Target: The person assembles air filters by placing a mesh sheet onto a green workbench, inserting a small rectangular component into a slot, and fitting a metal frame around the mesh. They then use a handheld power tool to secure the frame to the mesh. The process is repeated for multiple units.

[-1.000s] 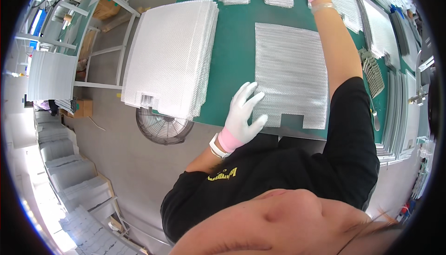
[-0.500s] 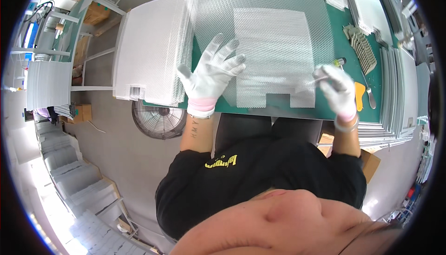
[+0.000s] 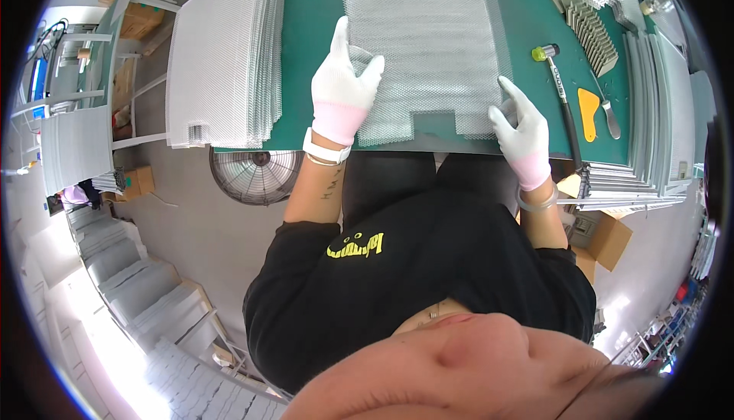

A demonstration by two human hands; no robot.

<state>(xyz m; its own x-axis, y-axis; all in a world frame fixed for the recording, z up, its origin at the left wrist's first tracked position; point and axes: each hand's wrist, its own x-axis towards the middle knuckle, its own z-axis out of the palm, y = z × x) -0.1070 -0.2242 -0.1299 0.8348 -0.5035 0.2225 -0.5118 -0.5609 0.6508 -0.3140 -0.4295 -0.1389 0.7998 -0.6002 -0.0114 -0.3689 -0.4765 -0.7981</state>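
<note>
A stack of silvery mesh sheets (image 3: 428, 45) with a notched near edge lies on the green table in front of me. My left hand (image 3: 344, 87), in a white glove with a pink cuff, is at the stack's left edge. Its index finger points away from me, and the thumb is spread over the mesh. At the stack's near right corner is my right hand (image 3: 523, 129), gloved the same way, its thumb and fingers apart. Neither hand shows a grip on the sheets. Some fingers of both hands are partly hidden.
A tall stack of mesh panels (image 3: 218, 60) stands at the left. To the right lie a rubber mallet (image 3: 562, 91), a yellow scraper (image 3: 588, 114), a putty knife (image 3: 611, 118) and a row of beige pieces (image 3: 589, 30). Framed panels (image 3: 669, 114) line the right side; a fan (image 3: 256, 175) stands below.
The wide mesh spread over the stack now lies closer to its outline. My right hand has moved left and nearer me, uncovering the mallet. The view has shifted.
</note>
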